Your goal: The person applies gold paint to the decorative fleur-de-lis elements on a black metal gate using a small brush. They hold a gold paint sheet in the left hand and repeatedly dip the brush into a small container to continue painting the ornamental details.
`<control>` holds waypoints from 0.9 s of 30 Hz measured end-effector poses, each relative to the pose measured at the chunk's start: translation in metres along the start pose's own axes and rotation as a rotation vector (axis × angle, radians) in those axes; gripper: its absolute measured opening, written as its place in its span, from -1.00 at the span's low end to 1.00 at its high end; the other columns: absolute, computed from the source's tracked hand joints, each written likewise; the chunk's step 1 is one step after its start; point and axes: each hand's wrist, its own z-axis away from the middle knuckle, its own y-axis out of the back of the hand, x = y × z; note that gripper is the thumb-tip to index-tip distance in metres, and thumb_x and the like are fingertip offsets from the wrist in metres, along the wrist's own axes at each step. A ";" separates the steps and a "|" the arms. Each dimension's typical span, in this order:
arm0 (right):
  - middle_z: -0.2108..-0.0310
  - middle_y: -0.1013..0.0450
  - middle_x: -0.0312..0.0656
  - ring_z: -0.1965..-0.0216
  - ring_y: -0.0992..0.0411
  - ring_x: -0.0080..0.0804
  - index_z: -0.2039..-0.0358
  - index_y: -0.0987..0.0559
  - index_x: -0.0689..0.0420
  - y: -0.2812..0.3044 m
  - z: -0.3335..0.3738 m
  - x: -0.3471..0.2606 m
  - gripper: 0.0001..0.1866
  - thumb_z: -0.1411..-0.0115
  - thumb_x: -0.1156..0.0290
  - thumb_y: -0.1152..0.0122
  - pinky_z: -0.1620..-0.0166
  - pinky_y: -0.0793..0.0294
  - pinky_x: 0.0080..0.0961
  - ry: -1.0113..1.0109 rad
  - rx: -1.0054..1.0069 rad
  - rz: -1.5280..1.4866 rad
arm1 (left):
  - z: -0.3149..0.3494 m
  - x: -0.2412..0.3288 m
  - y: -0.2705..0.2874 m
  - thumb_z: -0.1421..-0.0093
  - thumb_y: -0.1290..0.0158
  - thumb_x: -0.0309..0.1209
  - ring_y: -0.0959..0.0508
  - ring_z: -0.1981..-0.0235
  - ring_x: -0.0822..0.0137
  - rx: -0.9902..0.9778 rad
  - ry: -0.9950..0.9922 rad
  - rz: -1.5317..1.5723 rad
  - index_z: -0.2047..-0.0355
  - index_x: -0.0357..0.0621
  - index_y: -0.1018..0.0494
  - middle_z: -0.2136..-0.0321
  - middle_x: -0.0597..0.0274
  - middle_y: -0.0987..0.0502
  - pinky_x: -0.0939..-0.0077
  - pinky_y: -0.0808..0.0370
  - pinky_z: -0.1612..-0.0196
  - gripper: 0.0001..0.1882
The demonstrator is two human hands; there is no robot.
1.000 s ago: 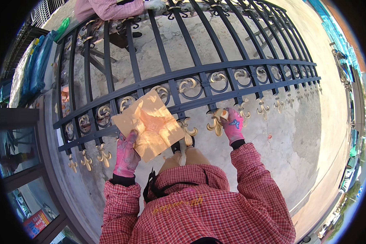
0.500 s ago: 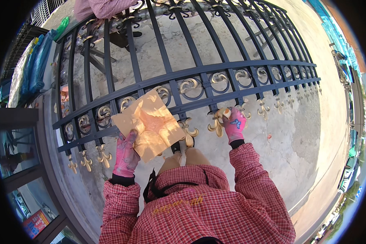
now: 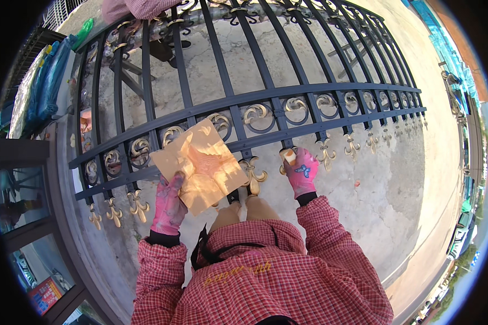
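In the head view, the hands are apart. The left hand (image 3: 169, 206) grips a tan card (image 3: 200, 168) by its near edge, above the dark fence (image 3: 303, 129). The right hand (image 3: 302, 173) pinches a small pale pad (image 3: 290, 156) at a gold fence tip (image 3: 282, 169).

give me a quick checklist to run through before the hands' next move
1. Left hand gripping the square tan board: ok, held at its edge.
2. Right hand holding the small pale pad: ok.
3. Gold finial at the right hand fully visible: not ok, partly covered.
4. Pad touching that finial: cannot tell.
5. Board clear of the dark fence: cannot tell, they overlap in view.
6. Co-worker's sleeve away from both hands: ok, toward the fence's far side.
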 end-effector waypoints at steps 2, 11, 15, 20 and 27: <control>0.33 -0.44 -0.15 0.26 -0.42 -0.16 0.30 -0.45 0.05 0.002 -0.001 0.003 -0.57 0.20 0.23 -0.39 0.20 -0.32 -0.25 -0.091 -0.085 0.051 | -0.002 -0.001 0.003 -0.21 0.04 -0.43 -0.45 0.04 0.25 0.010 0.012 -0.014 -0.08 -0.21 -0.20 0.03 0.16 -0.37 0.35 -0.47 0.02 -0.57; 0.30 -0.46 -0.17 0.28 -0.44 -0.16 0.33 -0.45 0.07 0.016 -0.009 0.009 -0.55 0.22 0.18 -0.41 0.17 -0.34 -0.25 -0.189 -0.116 -0.023 | 0.003 0.001 0.007 -0.22 0.05 -0.42 -0.44 0.03 0.27 0.017 0.008 -0.034 -0.10 -0.19 -0.18 0.04 0.16 -0.37 0.36 -0.48 0.03 -0.56; 0.30 -0.45 -0.18 0.28 -0.44 -0.16 0.33 -0.45 0.08 0.016 -0.003 0.023 -0.54 0.20 0.15 -0.41 0.19 -0.35 -0.25 -0.160 -0.191 0.082 | -0.001 -0.006 0.013 -0.21 0.03 -0.41 -0.44 0.03 0.28 0.015 0.008 -0.028 -0.09 -0.18 -0.20 0.03 0.18 -0.37 0.36 -0.48 0.03 -0.56; 0.30 -0.45 -0.14 0.24 -0.42 -0.14 0.30 -0.46 0.07 0.020 0.016 0.026 -0.57 0.22 0.27 -0.39 0.17 -0.36 -0.28 0.126 -0.259 0.049 | -0.001 -0.010 0.012 -0.20 0.00 -0.40 -0.45 0.04 0.28 0.004 0.029 -0.009 -0.07 -0.17 -0.22 0.04 0.20 -0.38 0.37 -0.48 0.03 -0.57; 0.28 -0.44 -0.13 0.23 -0.41 -0.11 0.25 -0.45 0.09 0.015 0.022 0.046 -0.56 0.19 0.30 -0.36 0.17 -0.36 -0.25 0.171 -0.250 -0.093 | 0.004 -0.020 -0.006 -0.21 0.02 -0.42 -0.46 0.06 0.28 0.020 -0.012 -0.012 -0.06 -0.17 -0.23 0.04 0.20 -0.39 0.36 -0.49 0.04 -0.60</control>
